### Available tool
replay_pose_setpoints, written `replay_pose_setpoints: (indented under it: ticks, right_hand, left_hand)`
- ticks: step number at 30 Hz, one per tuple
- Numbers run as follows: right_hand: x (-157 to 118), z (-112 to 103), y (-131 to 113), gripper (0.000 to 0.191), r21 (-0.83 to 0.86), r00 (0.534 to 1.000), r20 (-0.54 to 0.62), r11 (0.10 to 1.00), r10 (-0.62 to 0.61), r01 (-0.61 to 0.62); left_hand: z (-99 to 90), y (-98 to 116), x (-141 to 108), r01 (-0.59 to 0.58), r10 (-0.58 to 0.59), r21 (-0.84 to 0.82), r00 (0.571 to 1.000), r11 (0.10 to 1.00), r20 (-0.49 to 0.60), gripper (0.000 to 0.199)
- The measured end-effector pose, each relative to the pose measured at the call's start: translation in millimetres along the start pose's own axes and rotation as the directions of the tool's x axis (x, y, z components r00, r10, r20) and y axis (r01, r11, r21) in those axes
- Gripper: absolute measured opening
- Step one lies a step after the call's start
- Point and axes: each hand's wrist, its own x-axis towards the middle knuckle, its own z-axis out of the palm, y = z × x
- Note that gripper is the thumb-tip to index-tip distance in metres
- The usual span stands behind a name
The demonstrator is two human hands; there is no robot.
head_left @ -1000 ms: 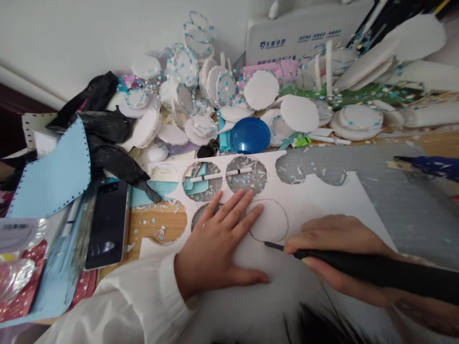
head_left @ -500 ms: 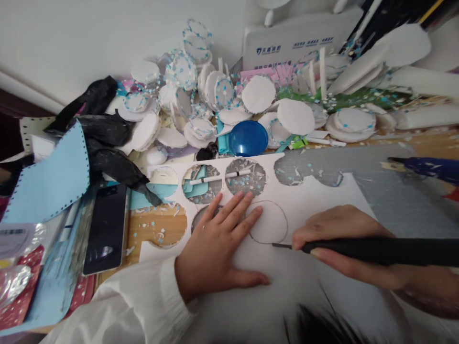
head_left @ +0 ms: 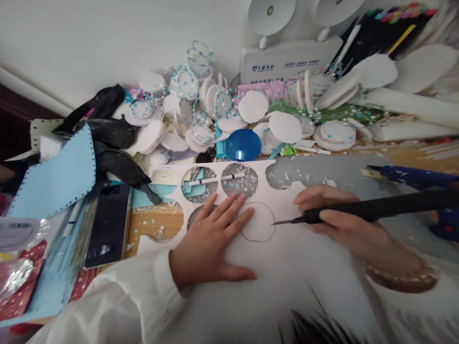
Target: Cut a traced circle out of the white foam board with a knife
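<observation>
White board (head_left: 297, 258), thin and flat, lies across the middle of the head view, with round holes (head_left: 229, 167) cut through its far part and a dark circle outline (head_left: 256, 241) marked beside them. Palm down on the board, the left hand (head_left: 208, 246) has its fingers spread apart, their tips between the holes and the outline, holding nothing. Opposite, the right hand (head_left: 353, 234) is clamped around a black pen-like tool (head_left: 398, 203), whose thin tip meets the right side of the outline. Under the board's far edge runs a grey mat (head_left: 330, 167), scattered with scraps; a slim white stick (head_left: 211, 180) with dark bands lies across two holes. Behind, white discs (head_left: 285, 126), some edged with blue and white bits, crowd around a glossy blue round piece (head_left: 243, 145). Left of the board is a dark-screened phone (head_left: 107, 224); at far right sits a blue glue gun (head_left: 412, 174), its nozzle pointing left.
</observation>
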Motion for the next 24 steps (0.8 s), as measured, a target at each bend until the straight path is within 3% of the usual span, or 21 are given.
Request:
replay_pose_setpoints:
  ticks: [3,7,12,16,24]
  right_hand:
    - [-0.9,3.2,3.2,0.021,0.005,0.994,0.092,0.999,0.051,-0.051]
    - [0.9,4.2,7.4,0.013,-0.097,0.994,0.077,0.993,0.082,-0.075]
    - [1.7,6.5,2.7,0.018,-0.232,0.995,0.074,0.972,0.061,-0.042]
    - [1.7,11.2,-0.7,0.022,-0.285,0.998,0.067,0.959,0.020,0.000]
    - [-0.6,16.0,8.0,0.017,-0.335,0.996,0.090,0.942,0.028,0.004]
  left_hand:
    - [-8.0,-4.7,-4.8,-0.043,0.042,0.020,0.999,0.999,0.033,0.104]
    - [-14.7,1.6,-6.9,-0.030,0.029,0.025,0.998,0.999,0.056,0.102]
    - [2.0,19.0,2.0,0.026,-0.025,0.020,0.999,0.999,-0.048,0.108]
    - [13.7,20.6,6.8,0.022,-0.022,-0.015,0.999,1.000,-0.039,0.113]
    - [12.1,18.5,6.9,0.028,-0.028,-0.021,1.000,0.999,-0.006,0.114]
